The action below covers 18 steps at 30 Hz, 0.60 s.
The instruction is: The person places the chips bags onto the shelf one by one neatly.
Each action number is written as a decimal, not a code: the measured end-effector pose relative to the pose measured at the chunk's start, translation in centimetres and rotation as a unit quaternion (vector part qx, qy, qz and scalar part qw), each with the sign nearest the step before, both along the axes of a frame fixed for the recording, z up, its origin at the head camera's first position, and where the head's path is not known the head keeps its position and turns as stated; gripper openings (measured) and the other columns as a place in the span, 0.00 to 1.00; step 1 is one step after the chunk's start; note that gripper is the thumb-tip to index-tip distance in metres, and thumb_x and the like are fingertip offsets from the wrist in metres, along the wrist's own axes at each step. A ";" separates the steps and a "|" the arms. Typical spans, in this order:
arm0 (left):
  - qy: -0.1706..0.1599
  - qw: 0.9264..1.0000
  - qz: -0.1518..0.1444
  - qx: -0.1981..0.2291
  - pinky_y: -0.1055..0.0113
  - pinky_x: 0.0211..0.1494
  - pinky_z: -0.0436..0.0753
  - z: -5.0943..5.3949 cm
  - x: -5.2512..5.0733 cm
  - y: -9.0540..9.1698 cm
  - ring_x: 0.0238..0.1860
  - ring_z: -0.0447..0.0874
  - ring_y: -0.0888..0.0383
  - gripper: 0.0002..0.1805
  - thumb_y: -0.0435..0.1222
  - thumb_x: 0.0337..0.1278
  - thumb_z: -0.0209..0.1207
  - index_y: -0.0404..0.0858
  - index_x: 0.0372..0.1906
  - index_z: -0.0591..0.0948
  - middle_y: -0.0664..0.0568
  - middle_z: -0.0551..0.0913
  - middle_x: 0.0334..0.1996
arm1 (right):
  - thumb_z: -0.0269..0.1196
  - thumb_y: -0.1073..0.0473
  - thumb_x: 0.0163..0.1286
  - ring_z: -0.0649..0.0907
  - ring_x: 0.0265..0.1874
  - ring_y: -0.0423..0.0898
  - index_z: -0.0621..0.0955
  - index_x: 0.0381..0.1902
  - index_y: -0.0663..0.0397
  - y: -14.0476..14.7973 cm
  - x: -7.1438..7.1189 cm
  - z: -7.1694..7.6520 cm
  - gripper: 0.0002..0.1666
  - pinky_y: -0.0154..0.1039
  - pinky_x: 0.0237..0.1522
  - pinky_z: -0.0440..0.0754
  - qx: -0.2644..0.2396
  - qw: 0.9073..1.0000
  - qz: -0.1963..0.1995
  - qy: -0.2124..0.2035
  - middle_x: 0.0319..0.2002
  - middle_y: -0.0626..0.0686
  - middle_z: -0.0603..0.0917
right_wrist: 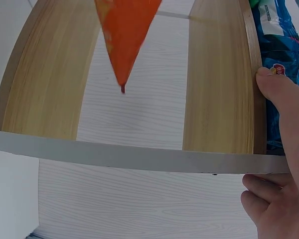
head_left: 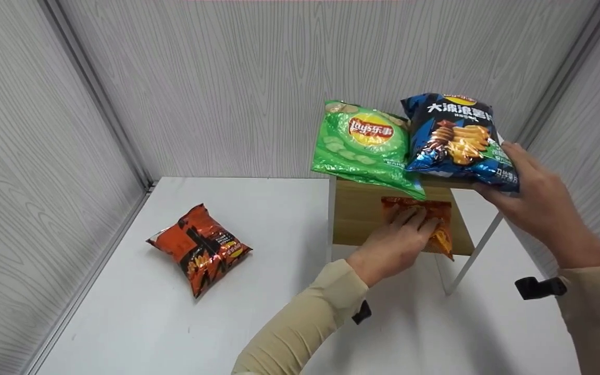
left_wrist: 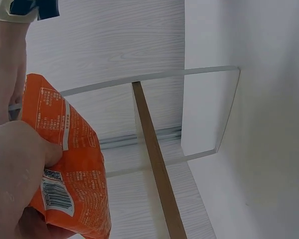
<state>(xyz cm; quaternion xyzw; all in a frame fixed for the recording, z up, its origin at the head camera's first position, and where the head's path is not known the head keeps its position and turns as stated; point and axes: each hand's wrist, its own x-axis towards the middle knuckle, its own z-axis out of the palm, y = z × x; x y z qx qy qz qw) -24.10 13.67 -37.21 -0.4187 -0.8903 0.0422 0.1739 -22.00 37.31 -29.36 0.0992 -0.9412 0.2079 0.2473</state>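
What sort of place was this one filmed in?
Probably a staged recording booth rather than a real shop: grey wood-grain panels stand around a white table, which carries a two-tier rack with a blue chip bag on top.

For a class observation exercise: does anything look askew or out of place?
The glossy green chip bag lies askew, its lower right corner jutting past the front of the flat wooden top shelf. The pillow-shaped orange-and-black bag lies by itself on the white table, away from the shelf.
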 end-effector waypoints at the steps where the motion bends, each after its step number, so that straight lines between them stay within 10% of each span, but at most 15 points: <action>1: -0.003 1.000 -0.001 0.000 0.54 0.76 0.63 0.1 -0.1 0.4 0.75 0.60 0.56 0.32 0.42 0.71 0.56 0.49 0.75 0.60 0.53 0.64 0.73 | 0.69 0.47 0.64 0.63 0.71 0.73 0.55 0.79 0.50 0.0 0.0 0.0 0.53 0.73 0.64 0.62 0.000 1.000 0.000 -0.001 0.76 0.65 0.59; 11: 0.072 0.997 0.013 -0.024 0.60 0.72 0.71 0.0 -1.5 4.4 0.64 0.70 0.61 0.27 0.46 0.67 0.59 0.49 0.68 0.68 0.56 0.75 0.61 | 0.69 0.47 0.65 0.63 0.71 0.73 0.56 0.79 0.49 0.0 0.2 0.1 0.52 0.74 0.63 0.63 -0.002 1.000 -0.006 -0.007 0.76 0.64 0.58; 18: 0.054 0.998 0.033 -0.025 0.60 0.70 0.73 -0.3 -2.2 6.4 0.60 0.76 0.60 0.25 0.48 0.67 0.59 0.51 0.67 0.73 0.57 0.80 0.60 | 0.69 0.48 0.64 0.63 0.70 0.73 0.56 0.79 0.50 0.0 0.1 0.1 0.52 0.74 0.63 0.63 -0.002 1.000 -0.009 -0.006 0.77 0.64 0.58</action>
